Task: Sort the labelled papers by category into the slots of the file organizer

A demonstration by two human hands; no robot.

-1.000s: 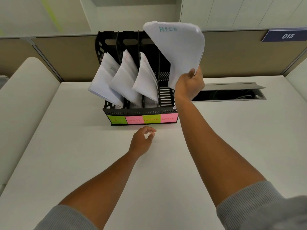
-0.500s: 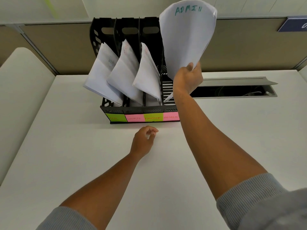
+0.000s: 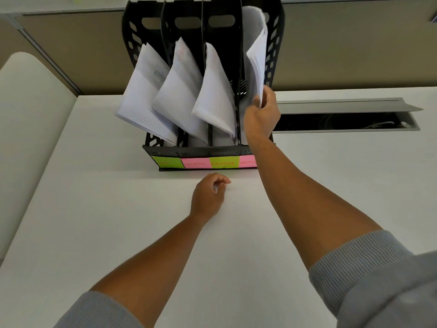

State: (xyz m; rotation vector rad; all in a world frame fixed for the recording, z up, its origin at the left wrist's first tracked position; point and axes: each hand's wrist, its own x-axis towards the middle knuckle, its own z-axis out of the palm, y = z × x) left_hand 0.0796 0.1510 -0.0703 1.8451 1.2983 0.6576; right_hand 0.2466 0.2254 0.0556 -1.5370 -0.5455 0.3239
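Note:
A black file organizer (image 3: 274, 43) with several slots stands at the back of the white desk, with green and pink labels (image 3: 223, 162) along its front. The three left slots each hold a leaning white paper stack (image 3: 179, 91). My right hand (image 3: 261, 117) grips the lower edge of the ADMIN paper stack (image 3: 256, 55), which sits inside the rightmost slot above the pink label. My left hand (image 3: 208, 197) rests on the desk in front of the organizer, fingers loosely curled, holding nothing.
A grey cable tray with its lid raised (image 3: 343, 114) opens in the desk right of the organizer. A tan partition wall (image 3: 354, 48) runs behind. A white rounded surface (image 3: 28, 114) borders the desk on the left.
My right hand has lowered the ADMIN stack from above the organizer down into the rightmost slot. My left hand has stayed in place.

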